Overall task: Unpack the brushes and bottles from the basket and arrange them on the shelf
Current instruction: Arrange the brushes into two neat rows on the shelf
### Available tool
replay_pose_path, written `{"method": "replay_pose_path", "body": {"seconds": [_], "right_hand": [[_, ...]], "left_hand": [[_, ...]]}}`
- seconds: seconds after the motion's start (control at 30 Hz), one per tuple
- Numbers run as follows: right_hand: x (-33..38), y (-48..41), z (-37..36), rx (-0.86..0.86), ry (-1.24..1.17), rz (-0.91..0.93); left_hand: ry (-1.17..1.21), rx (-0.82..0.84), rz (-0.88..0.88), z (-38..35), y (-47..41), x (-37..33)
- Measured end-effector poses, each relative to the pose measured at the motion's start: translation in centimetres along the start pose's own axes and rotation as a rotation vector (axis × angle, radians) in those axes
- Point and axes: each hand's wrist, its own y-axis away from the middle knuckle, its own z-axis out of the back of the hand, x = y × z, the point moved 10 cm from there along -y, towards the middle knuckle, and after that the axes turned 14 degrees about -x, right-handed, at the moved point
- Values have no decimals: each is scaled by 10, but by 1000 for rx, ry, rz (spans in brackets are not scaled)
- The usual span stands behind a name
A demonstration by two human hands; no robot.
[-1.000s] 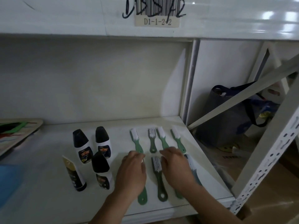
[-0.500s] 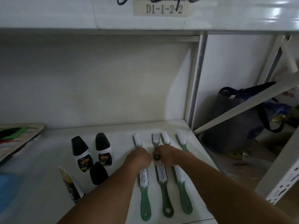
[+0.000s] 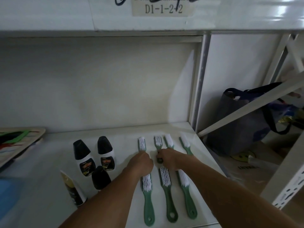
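Observation:
Several green brushes with white bristles lie in two rows on the white shelf (image 3: 49,162). The front row has three (image 3: 166,195); the back row (image 3: 184,143) has several. My left hand (image 3: 141,163) is closed over the handle of the leftmost back brush (image 3: 142,143). My right hand (image 3: 171,159) covers the handles of the second (image 3: 158,142) and third back brushes and seems to pinch the second one's dark handle end. Three black-capped white bottles (image 3: 83,155) and a tube (image 3: 72,190) stand to the left. No basket is in view.
A flat printed board (image 3: 18,142) lies at the far left, with something blue (image 3: 6,191) in front of it. Right of the shelf post (image 3: 199,89), a dark bag (image 3: 243,122) sits behind diagonal braces. The upper shelf edge carries a label "D1-1-2-2" (image 3: 162,9).
Both hands moved from the front row of brushes back to the rear row's handles. The front three brushes now lie uncovered and straight. The camera shifted closer and to the left.

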Motion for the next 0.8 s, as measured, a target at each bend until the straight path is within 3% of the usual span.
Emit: {"method": "replay_pose_path", "body": {"seconds": [0.23, 0.67, 0.8], "right_hand": [[2, -1, 1, -11, -17, 6], [7, 2, 1, 10, -10, 14], [-2, 8, 25, -99, -83, -22]], "left_hand": [[-118, 16, -140, -2, 3, -10], [-76, -17, -130, 4, 7, -11], [-32, 1, -150, 5, 10, -13]]}}
